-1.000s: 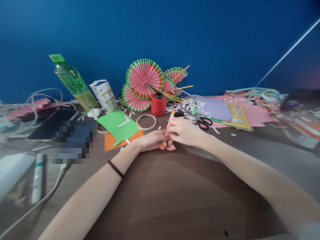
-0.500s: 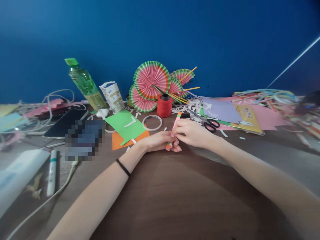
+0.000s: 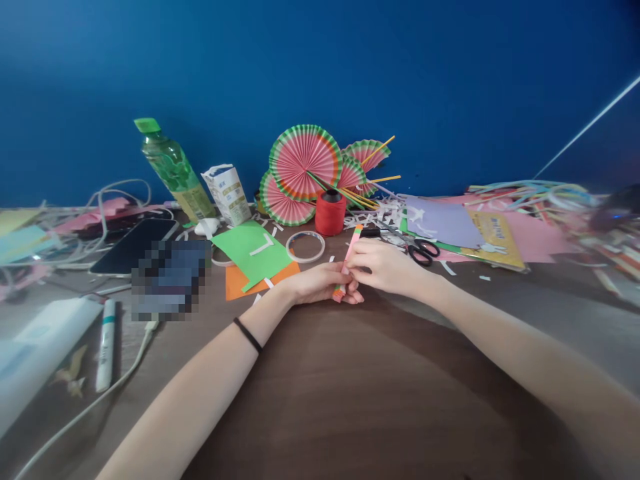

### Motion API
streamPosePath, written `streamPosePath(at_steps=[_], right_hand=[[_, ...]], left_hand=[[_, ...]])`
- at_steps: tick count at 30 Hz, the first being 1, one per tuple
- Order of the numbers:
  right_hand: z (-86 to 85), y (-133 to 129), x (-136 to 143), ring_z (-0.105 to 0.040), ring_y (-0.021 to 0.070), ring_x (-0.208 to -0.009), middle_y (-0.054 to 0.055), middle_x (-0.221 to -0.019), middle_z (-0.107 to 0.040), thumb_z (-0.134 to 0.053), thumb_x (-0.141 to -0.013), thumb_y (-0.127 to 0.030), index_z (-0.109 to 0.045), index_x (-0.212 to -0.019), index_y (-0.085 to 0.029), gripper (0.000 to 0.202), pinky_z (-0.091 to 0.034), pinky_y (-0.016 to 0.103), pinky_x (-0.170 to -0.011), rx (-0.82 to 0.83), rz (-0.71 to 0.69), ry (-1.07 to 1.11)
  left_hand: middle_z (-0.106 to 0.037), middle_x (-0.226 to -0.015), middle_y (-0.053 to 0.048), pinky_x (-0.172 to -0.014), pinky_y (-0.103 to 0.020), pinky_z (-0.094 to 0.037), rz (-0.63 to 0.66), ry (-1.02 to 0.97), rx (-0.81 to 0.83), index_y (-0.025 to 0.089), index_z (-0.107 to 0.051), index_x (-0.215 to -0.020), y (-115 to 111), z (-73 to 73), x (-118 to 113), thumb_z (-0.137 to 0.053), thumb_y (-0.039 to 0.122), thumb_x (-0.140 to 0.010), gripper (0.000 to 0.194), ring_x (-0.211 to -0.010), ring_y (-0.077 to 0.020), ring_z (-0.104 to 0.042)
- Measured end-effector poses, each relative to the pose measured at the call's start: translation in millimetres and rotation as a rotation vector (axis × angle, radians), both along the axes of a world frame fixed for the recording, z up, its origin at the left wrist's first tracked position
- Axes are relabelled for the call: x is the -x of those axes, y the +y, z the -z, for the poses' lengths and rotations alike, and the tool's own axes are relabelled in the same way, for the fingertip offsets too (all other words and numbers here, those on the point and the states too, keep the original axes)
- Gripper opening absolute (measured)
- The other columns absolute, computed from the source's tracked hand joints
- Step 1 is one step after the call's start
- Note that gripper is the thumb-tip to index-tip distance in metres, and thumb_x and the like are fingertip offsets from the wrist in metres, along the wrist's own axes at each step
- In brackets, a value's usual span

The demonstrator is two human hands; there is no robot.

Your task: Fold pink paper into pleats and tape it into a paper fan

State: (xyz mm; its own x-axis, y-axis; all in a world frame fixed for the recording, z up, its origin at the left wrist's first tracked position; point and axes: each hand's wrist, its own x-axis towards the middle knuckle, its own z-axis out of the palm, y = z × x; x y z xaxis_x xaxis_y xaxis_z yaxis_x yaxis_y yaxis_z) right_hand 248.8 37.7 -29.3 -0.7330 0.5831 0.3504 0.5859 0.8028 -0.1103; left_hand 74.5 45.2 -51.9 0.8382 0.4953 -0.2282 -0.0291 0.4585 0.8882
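Observation:
A narrow strip of pleated paper [image 3: 353,248], pink with green and orange ends, is held between both hands above the table. My left hand [image 3: 323,283] is closed round its lower part, with some fingers showing beneath it. From the right, my right hand [image 3: 383,265] pinches the strip near its middle; its fingertips partly hide the paper. Just beyond stand a red spool of thread [image 3: 329,215] and a white tape roll [image 3: 305,247]. Black-handled scissors [image 3: 423,252] lie behind my right hand.
Round pleated paper fans [image 3: 306,162] lean against the blue wall. Green paper [image 3: 253,250], a green bottle [image 3: 175,170], a carton [image 3: 227,195] and a phone [image 3: 133,247] are at left. A purple sheet [image 3: 443,222] and a yellow packet [image 3: 495,239] lie at right, among paper scraps.
Both hands keep their hold on the pleated strip in nearly the same pose. The whole view has shifted very slightly; nothing else visibly moved.

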Motion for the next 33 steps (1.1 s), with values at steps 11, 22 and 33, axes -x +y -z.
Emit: streamPosePath(at_steps=[11,22,33], right_hand=[[-10.6,0,-7,-0.059,0.0149,-0.078,0.006,-0.085,-0.065,-0.054,-0.081,-0.014,-0.069,-0.08,-0.017,0.015,-0.046,0.028,-0.074,0.226,0.02,0.158],[-1.3,2,-3,-0.055,0.0179,-0.072,0.009,-0.075,-0.062,-0.044,-0.087,-0.019,-0.066,-0.074,-0.012,0.026,-0.045,0.03,-0.066,-0.163,-0.078,-0.069],[0.7,5,-6,-0.057,0.0163,-0.076,0.008,-0.08,-0.063,-0.049,-0.083,-0.017,-0.067,-0.076,-0.014,0.019,-0.046,0.029,-0.068,-0.002,-0.061,0.079]], left_hand=[[-0.055,-0.068,0.0,-0.069,-0.027,-0.045,-0.017,-0.032,0.027,0.012,-0.047,-0.073,0,1.8,0,-0.061,0.021,-0.076,0.017,-0.072,-0.0142,-0.063],[-0.055,-0.068,0.0,-0.07,-0.027,-0.047,-0.012,-0.078,0.067,0.011,-0.05,-0.076,2,3.4,0,-0.059,0.017,-0.076,0.011,-0.072,-0.0141,-0.063],[-0.054,-0.067,0.0,-0.069,-0.026,-0.047,-0.017,-0.059,0.046,0.011,-0.05,-0.071,1,2.0,0,-0.061,0.02,-0.076,0.015,-0.072,-0.0142,-0.063]])
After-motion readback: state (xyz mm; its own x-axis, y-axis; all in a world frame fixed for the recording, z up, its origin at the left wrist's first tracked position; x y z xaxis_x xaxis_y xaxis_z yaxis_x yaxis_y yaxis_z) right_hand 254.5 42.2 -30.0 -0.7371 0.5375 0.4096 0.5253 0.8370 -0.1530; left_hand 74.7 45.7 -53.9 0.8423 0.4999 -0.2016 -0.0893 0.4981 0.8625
